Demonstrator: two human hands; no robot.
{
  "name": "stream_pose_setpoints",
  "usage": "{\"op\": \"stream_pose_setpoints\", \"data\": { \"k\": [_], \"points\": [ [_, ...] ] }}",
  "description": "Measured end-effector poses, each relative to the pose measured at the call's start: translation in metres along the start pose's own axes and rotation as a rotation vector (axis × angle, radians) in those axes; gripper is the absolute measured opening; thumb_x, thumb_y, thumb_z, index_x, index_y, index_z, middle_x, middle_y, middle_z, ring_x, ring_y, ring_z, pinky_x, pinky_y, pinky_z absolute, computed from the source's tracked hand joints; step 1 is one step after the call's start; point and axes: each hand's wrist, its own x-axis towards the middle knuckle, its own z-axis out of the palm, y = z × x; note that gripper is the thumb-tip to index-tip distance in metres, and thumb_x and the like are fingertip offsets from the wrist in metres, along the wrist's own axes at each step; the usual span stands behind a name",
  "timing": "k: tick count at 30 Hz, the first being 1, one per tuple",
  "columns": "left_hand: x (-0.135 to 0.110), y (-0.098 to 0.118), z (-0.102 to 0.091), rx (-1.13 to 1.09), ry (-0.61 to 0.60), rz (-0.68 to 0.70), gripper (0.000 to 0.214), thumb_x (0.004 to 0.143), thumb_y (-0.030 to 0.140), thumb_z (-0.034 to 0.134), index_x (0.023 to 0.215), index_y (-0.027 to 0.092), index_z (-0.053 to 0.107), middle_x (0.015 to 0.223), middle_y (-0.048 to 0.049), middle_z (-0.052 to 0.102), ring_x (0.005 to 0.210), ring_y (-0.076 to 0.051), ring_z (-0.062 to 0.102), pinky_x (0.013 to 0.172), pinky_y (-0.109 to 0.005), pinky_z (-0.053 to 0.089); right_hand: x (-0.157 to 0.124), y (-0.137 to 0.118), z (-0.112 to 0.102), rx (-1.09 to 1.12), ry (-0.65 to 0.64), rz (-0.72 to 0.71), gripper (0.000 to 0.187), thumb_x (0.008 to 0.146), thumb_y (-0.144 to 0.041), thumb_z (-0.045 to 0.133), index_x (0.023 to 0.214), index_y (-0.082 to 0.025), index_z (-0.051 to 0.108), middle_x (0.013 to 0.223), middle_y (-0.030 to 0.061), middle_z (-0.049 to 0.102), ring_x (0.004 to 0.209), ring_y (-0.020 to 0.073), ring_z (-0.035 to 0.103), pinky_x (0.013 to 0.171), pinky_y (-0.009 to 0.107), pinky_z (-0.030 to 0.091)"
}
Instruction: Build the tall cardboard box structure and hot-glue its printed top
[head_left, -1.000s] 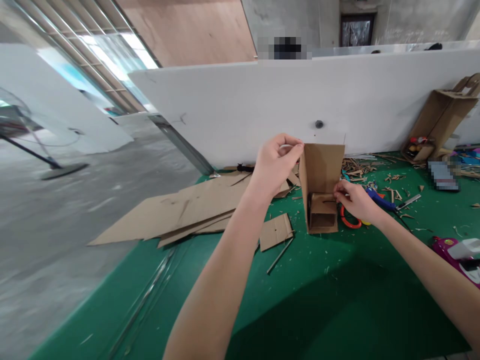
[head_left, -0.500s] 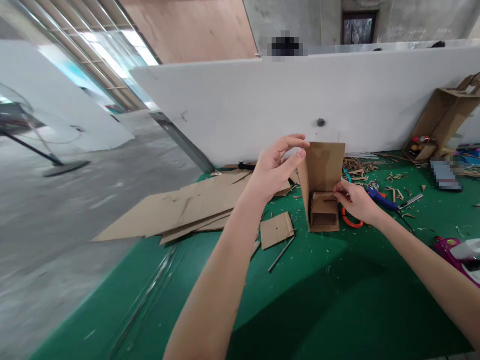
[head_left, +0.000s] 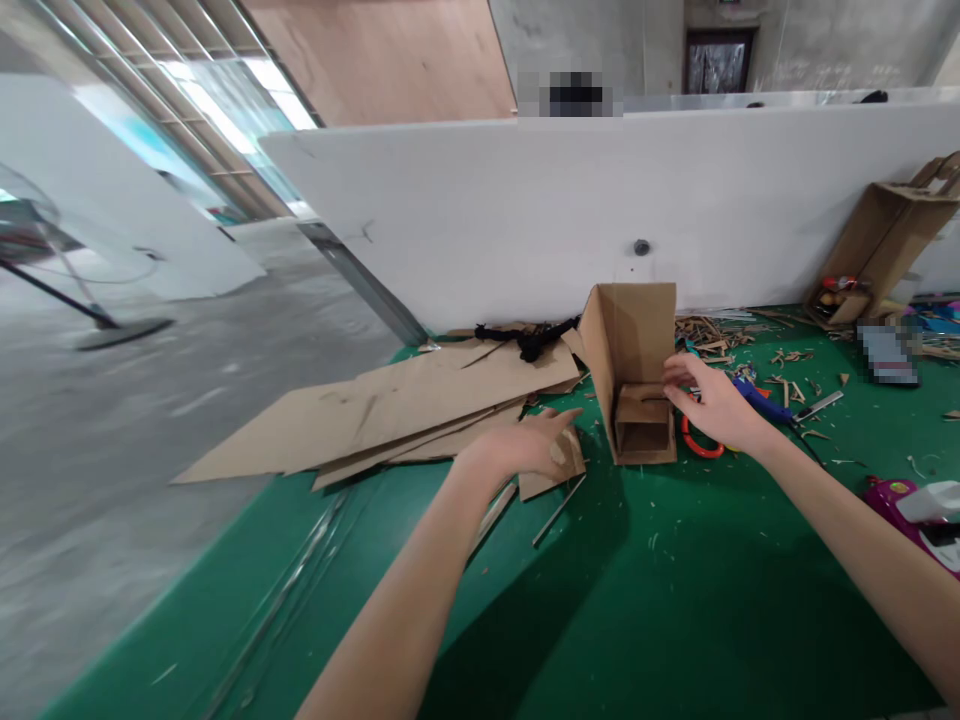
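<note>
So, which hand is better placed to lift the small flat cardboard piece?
Left, probably: the left hand is over the small flat cardboard piece; the right hand is farther away, at the cardboard stand.

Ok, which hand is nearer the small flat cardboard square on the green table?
Left: the left hand is over the cardboard square, partly covering it; contact is unclear. The right hand is off to its right, at the upright cardboard structure's right edge.

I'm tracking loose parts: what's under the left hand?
A small cardboard piece, its near edge and right side showing. The left hand hides much of the rest; whether they touch is unclear.
</note>
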Motion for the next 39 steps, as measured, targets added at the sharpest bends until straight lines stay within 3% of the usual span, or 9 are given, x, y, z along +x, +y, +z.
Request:
{"op": "stream_pose_setpoints", "data": {
  "k": [5,16,19,25,28,31,34,36,39],
  "points": [
    [0.009,0.02,0.006,0.054,-0.174,-0.092,0.106,0.058,0.033,0.078,0.155,0.02,0.037,0.159,-0.0225,0.04,0.14,-0.043,0.048,0.105,-0.049,0.049,-0.002,-0.006,-0.001,0.027,0.016,-0.003,0.033,0.094,-0.027,0.056,0.126,-0.024,0.051,0.116,0.0101,0.07,0.106,0.0231,0.069,0.098,0.048,0.054],
    [0.004,0.014,-0.006,0.056,-0.128,-0.114,0.101,0.065,0.038,0.07,0.156,0.019,0.032,0.155,-0.0198,0.043,0.142,-0.04,0.046,0.108,-0.047,0.046,-0.002,-0.01,-0.001,-0.015,0.05,-0.014,0.042,0.093,-0.027,0.056,0.134,-0.025,0.045,0.131,0.0134,0.061,0.114,0.0261,0.064,0.1,0.052,0.053],
    [-0.004,0.007,-0.014,-0.049,-0.018,-0.089,0.102,0.068,0.046,0.07,0.157,0.021,0.027,0.153,-0.0166,0.042,0.13,-0.039,0.056,0.105,-0.046,0.05,-0.002,-0.011,-0.001,-0.039,0.156,-0.062,0.044,0.093,-0.027,0.056,0.135,-0.025,0.044,0.132,0.0145,0.058,0.117,0.0268,0.062,0.1,0.051,0.054],
    [-0.016,-0.008,-0.034,-0.352,0.63,0.056,0.096,0.076,0.058,0.072,0.155,0.025,0.029,0.154,-0.0149,0.037,0.136,-0.037,0.049,0.112,-0.052,0.045,-0.002,-0.014,0.0,-0.078,0.19,-0.122,0.043,0.095,-0.028,0.054,0.137,-0.027,0.042,0.129,0.013,0.059,0.118,0.027,0.061,0.101,0.05,0.053],
    [-0.017,-0.008,-0.037,-0.621,0.818,0.172,0.09,0.078,0.062,0.071,0.153,0.03,0.033,0.152,-0.0139,0.043,0.129,-0.035,0.056,0.103,-0.052,0.053,-0.004,-0.016,0.001,-0.09,0.166,-0.114,0.044,0.094,-0.028,0.054,0.137,-0.027,0.043,0.13,0.0129,0.06,0.119,0.0278,0.061,0.102,0.052,0.052],
    [-0.017,0.001,-0.035,-0.772,0.855,0.292,0.075,0.086,0.064,0.059,0.15,0.033,0.036,0.151,-0.0116,0.048,0.127,-0.034,0.058,0.098,-0.05,0.056,-0.005,-0.017,0.001,-0.095,0.14,-0.091,0.045,0.095,-0.029,0.053,0.138,-0.027,0.042,0.133,0.0137,0.059,0.122,0.0284,0.06,0.104,0.053,0.051],
    [-0.021,0.015,-0.036,-0.713,0.804,0.289,0.071,0.093,0.065,0.044,0.154,0.031,0.03,0.151,-0.0116,0.049,0.131,-0.033,0.055,0.101,-0.047,0.054,-0.006,-0.015,0.002,-0.096,0.079,-0.039,0.046,0.097,-0.033,0.051,0.142,-0.027,0.04,0.138,0.0145,0.056,0.128,0.029,0.056,0.107,0.053,0.049],
    [-0.025,0.024,-0.04,-0.506,0.769,0.228,0.076,0.092,0.064,0.044,0.156,0.027,0.027,0.156,-0.0119,0.044,0.137,-0.034,0.05,0.109,-0.047,0.049,-0.007,-0.013,0.003,-0.11,0.033,-0.017,0.047,0.098,-0.035,0.05,0.143,-0.027,0.039,0.143,0.0148,0.052,0.134,0.0299,0.052,0.11,0.054,0.046],
    [-0.034,0.03,-0.048,-0.025,0.729,0.007,0.082,0.086,0.06,0.054,0.156,0.025,0.032,0.16,-0.0129,0.037,0.146,-0.043,0.035,0.121,-0.059,0.031,-0.008,-0.012,0.006,-0.171,0.037,-0.061,0.046,0.098,-0.032,0.05,0.143,-0.026,0.041,0.146,0.0158,0.047,0.142,0.0322,0.043,0.116,0.058,0.04]
  ]
}}
